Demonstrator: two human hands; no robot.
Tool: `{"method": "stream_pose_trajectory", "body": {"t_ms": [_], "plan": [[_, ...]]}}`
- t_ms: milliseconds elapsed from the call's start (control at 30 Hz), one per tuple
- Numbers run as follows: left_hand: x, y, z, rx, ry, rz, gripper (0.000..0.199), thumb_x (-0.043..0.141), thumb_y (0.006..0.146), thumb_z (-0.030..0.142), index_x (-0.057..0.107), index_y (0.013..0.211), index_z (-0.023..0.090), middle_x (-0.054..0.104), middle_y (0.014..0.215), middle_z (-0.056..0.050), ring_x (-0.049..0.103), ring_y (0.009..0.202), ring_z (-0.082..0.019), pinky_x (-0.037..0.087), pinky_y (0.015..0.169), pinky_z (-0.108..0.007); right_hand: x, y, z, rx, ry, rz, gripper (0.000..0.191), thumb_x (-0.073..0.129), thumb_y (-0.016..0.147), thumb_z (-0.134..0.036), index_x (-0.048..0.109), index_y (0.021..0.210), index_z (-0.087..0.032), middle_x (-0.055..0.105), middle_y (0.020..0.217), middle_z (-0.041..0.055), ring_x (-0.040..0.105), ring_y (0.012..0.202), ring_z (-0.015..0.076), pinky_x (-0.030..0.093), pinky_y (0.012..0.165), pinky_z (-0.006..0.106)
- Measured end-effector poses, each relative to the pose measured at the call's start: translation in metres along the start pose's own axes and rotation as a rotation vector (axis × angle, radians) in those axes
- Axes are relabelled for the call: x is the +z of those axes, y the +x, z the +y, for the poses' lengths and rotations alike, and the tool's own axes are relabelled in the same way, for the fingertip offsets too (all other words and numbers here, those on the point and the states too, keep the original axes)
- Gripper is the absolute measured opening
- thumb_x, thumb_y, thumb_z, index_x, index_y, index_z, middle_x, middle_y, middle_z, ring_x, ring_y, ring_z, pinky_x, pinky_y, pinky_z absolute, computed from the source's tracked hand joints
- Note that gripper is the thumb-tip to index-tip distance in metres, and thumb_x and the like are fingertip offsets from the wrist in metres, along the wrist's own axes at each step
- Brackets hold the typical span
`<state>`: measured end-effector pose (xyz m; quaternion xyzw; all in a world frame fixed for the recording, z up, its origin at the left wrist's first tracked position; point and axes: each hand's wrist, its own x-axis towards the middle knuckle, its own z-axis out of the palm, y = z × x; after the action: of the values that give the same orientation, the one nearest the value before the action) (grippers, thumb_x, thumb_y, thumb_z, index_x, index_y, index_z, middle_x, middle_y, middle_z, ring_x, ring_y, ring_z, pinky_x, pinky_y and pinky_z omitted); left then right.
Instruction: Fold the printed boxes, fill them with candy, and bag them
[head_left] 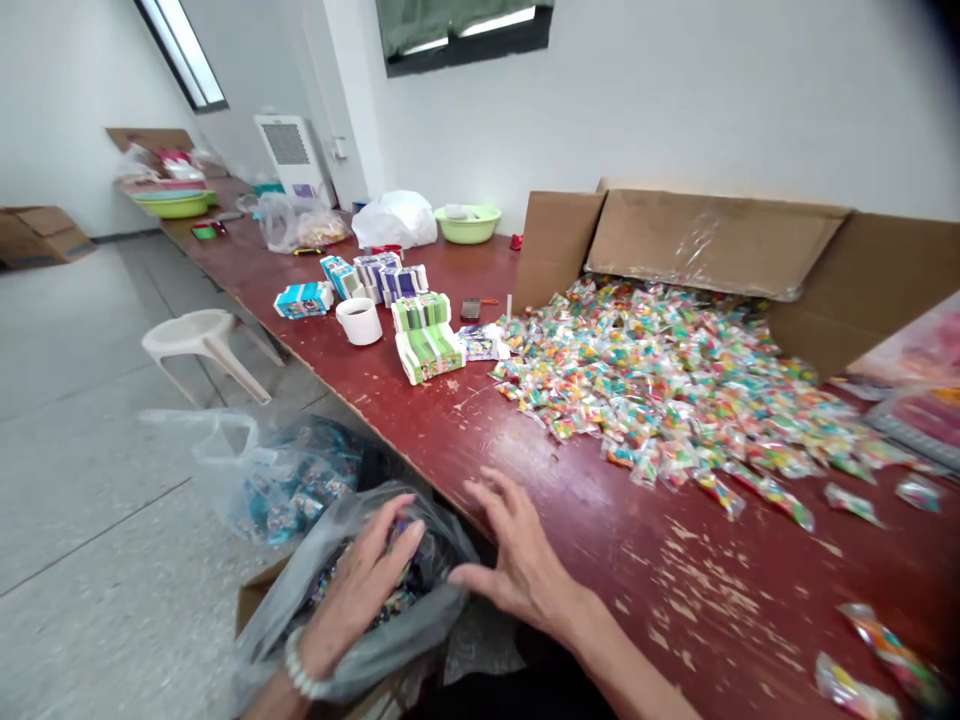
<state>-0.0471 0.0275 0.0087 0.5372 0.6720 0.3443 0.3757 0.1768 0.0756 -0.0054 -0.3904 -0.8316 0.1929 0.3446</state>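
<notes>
My left hand (367,575), with a beaded bracelet at the wrist, is over a plastic-lined box (277,610) of small dark packets. Its fingers are apart and hold nothing visible. My right hand (517,550) hovers at the front edge of the red table (570,500), fingers spread, with nothing in it. A large heap of small clear packets with colourful contents (660,370) spreads from an open cardboard box (712,240) on the right. Green flattened cartons (427,340) stand beyond my hands, beside a white tape roll (359,321).
Blue and purple carton stacks (304,299), a green basin (468,225) and white bags (395,220) sit farther back on the table. On the floor at left are a white stool (199,330) and a bag of blue packets (300,480).
</notes>
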Motion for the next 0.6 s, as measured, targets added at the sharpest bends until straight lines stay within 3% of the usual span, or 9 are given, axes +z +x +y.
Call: {"method": "stream_pose_trajectory", "body": {"t_ms": [67, 133, 267, 333, 433, 500, 600], "plan": [[-0.017, 0.012, -0.005, 0.097, 0.235, 0.079, 0.050, 0.054, 0.089, 0.050, 0.052, 0.132, 0.024, 0.056, 0.135, -0.010, 0.051, 0.126, -0.028, 0.037, 0.110, -0.049, -0.007, 0.005, 0.031, 0.077, -0.032, 0.100, 0.059, 0.065, 0.086, -0.037, 0.044, 0.140, -0.022, 0.047, 0.140, 0.0161, 0.050, 0.128, 0.0304, 0.046, 0.104, 0.047], [-0.019, 0.037, 0.006, 0.256, 0.382, 0.125, 0.048, 0.052, 0.091, 0.046, 0.050, 0.134, 0.023, 0.057, 0.133, -0.010, 0.052, 0.124, -0.027, 0.040, 0.108, -0.047, -0.013, 0.009, 0.062, 0.177, -0.053, 0.212, 0.043, 0.056, 0.091, -0.028, 0.049, 0.133, -0.021, 0.056, 0.129, 0.0150, 0.059, 0.115, 0.0270, 0.051, 0.097, 0.045], [0.005, 0.128, 0.067, 0.593, 0.683, 0.217, 0.046, 0.046, 0.095, 0.030, 0.044, 0.138, 0.014, 0.053, 0.134, -0.017, 0.046, 0.127, -0.029, 0.036, 0.111, -0.047, -0.016, 0.007, 0.095, 0.240, -0.040, 0.275, 0.025, 0.052, 0.093, -0.024, 0.058, 0.117, -0.020, 0.066, 0.103, 0.0102, 0.067, 0.086, 0.0212, 0.057, 0.078, 0.035], [0.020, 0.190, 0.102, 0.606, 0.914, 0.121, 0.051, 0.043, 0.094, 0.019, 0.037, 0.143, 0.006, 0.045, 0.141, -0.022, 0.036, 0.135, -0.031, 0.029, 0.115, -0.048, -0.014, 0.004, 0.097, 0.238, -0.021, 0.286, 0.021, 0.051, 0.094, -0.024, 0.060, 0.113, -0.020, 0.067, 0.099, 0.0091, 0.068, 0.084, 0.0204, 0.057, 0.077, 0.033], [0.040, 0.285, 0.142, 0.581, 1.017, -0.018, 0.050, 0.053, 0.087, 0.011, 0.045, 0.136, 0.006, 0.050, 0.135, -0.022, 0.041, 0.130, -0.030, 0.033, 0.112, -0.046, -0.013, 0.003, 0.094, 0.247, 0.015, 0.305, 0.020, 0.050, 0.095, -0.024, 0.061, 0.112, -0.021, 0.069, 0.100, 0.0089, 0.069, 0.088, 0.0210, 0.058, 0.079, 0.033], [0.053, 0.340, 0.157, 0.523, 1.080, -0.116, 0.050, 0.069, 0.079, 0.013, 0.055, 0.127, 0.007, 0.055, 0.131, -0.021, 0.048, 0.124, -0.031, 0.040, 0.107, -0.045, -0.014, 0.005, 0.094, 0.253, 0.033, 0.318, 0.021, 0.050, 0.095, -0.023, 0.062, 0.112, -0.022, 0.069, 0.102, 0.0090, 0.069, 0.091, 0.0218, 0.058, 0.081, 0.033], [0.068, 0.402, 0.163, 0.404, 1.155, -0.220, 0.041, 0.066, 0.088, 0.031, 0.057, 0.125, 0.015, 0.057, 0.130, -0.012, 0.057, 0.115, -0.027, 0.049, 0.096, -0.049, -0.015, 0.009, 0.097, 0.241, 0.038, 0.353, 0.022, 0.050, 0.095, -0.022, 0.062, 0.113, -0.023, 0.070, 0.101, 0.0083, 0.070, 0.091, 0.0216, 0.059, 0.080, 0.031]]}}
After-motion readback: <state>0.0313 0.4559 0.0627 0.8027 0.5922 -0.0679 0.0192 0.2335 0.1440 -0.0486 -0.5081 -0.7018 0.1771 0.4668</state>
